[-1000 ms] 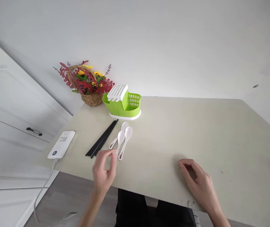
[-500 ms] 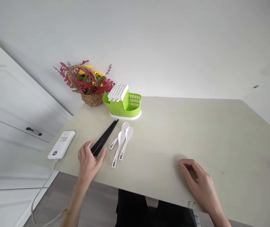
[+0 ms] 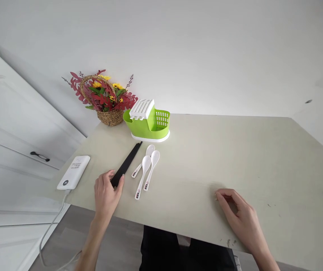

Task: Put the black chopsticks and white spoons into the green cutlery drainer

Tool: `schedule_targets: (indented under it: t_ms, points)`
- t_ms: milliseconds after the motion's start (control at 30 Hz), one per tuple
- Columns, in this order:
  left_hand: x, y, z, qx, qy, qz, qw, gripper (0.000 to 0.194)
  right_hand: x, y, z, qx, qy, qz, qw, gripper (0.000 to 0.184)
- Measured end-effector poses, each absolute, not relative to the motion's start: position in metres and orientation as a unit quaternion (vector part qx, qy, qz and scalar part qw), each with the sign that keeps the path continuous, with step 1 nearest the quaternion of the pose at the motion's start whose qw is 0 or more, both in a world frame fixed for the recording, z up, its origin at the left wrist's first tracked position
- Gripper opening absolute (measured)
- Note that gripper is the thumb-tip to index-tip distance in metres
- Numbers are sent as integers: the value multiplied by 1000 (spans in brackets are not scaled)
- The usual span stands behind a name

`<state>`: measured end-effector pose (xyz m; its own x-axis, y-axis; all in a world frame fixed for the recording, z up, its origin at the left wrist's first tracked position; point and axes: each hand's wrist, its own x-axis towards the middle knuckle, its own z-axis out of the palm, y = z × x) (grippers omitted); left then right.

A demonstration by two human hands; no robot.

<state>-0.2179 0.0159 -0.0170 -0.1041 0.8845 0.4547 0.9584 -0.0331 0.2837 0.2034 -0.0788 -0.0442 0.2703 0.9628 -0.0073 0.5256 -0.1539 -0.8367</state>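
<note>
Your left hand [image 3: 106, 194] pinches the near end of a bundle of slim, straight black chopsticks [image 3: 127, 163], thumb on one side, fingers on the other; the bundle lies slantwise on the pale, smooth tabletop [image 3: 206, 158]. The sticks look light, stiff and a little slippery, liable to fan out, so squeezing them together from both sides seems the sound hold. Just beside them lie three glossy white spoons [image 3: 146, 162], the handles carrying dark printed marks too small to read. Beyond stands a green plastic caddy with a white slatted top [image 3: 147, 130]. A white rectangular power bank [image 3: 75, 171] shows print you cannot make out. Your right hand [image 3: 240, 214] rests loosely curled, nothing visible in it; whether its fingertips meet, you cannot tell
</note>
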Motion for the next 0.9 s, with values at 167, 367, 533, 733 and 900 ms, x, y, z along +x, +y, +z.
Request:
schedule_targets:
  t_ms: [167,367,533,733,900]
  points:
    - [-223,18,-16,-660,-716,-215,73,49,199,-80,-40,-704,-522,286,387,38]
    - [-223,31,7,-646,-759,-77,33,52,194,-81,-34,-707,-511,292,392,37]
    - [-210,46,43,-652,-756,65,-1,43,200,-80,-39,-699,-522,295,390,37]
    - [-189,61,72,-644,-733,216,-25,35,194,-81,-36,-701,-513,279,409,38]
    - [-184,68,75,-649,-716,255,-25,35,193,-83,-33,-696,-515,289,408,37]
